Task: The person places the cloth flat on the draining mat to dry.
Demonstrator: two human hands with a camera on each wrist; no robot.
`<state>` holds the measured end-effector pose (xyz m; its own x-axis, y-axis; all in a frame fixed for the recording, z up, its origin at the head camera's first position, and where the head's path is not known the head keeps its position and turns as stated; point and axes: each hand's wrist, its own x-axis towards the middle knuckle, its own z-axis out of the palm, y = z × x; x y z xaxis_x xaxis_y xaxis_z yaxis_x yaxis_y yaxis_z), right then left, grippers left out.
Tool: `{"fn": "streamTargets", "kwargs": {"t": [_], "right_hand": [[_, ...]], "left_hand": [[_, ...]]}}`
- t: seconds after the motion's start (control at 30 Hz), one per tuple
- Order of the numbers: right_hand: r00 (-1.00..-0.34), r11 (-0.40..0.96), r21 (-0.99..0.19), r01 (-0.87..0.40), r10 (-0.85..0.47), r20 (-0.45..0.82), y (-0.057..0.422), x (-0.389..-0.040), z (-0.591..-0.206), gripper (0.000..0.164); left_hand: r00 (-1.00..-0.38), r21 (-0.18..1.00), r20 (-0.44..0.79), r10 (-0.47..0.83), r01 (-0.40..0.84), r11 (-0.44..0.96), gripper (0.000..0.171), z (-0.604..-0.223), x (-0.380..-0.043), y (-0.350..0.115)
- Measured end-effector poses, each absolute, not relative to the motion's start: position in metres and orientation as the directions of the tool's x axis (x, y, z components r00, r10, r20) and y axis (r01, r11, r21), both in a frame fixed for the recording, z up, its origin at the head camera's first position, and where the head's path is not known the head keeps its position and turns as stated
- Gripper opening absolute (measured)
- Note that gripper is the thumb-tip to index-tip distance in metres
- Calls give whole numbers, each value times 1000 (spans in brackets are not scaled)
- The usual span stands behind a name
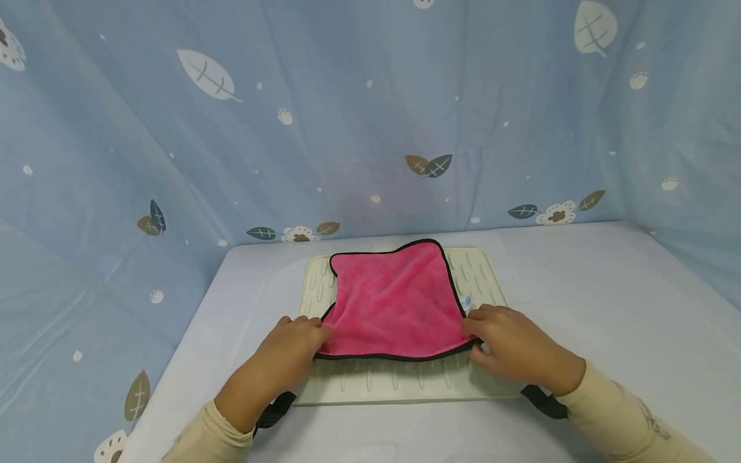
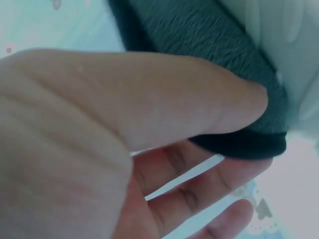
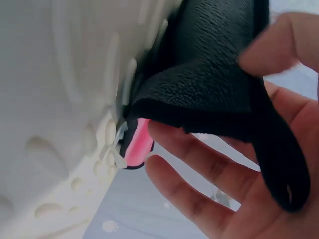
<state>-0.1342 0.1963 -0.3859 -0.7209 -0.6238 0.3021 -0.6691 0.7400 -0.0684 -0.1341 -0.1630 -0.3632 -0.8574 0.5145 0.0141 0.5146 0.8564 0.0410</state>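
Note:
A pink cloth with black edging is spread over a cream ribbed mat. Its underside is dark grey in the left wrist view. At the near left corner my left hand pinches the cloth, thumb on the grey face and fingers on the other side. My right hand holds the near right corner between thumb and fingers. From that corner a black loop hangs across the palm in the right wrist view. The cloth's near edge is lifted a little off the mat.
The mat lies on a white-covered table. A blue curtain with leaf prints closes off the back and left side. Beside the cloth's right edge, a small pale tag shows above the mat.

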Motion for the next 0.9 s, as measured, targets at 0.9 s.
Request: {"fn": "streamTargets", "kwargs": {"t": [0.9], "right_hand": [[-558, 544, -152, -825, -739, 377, 188, -132, -397, 32]], "left_hand": [[-582, -8, 503, 639, 737, 676, 21, -344, -140, -167]]}}
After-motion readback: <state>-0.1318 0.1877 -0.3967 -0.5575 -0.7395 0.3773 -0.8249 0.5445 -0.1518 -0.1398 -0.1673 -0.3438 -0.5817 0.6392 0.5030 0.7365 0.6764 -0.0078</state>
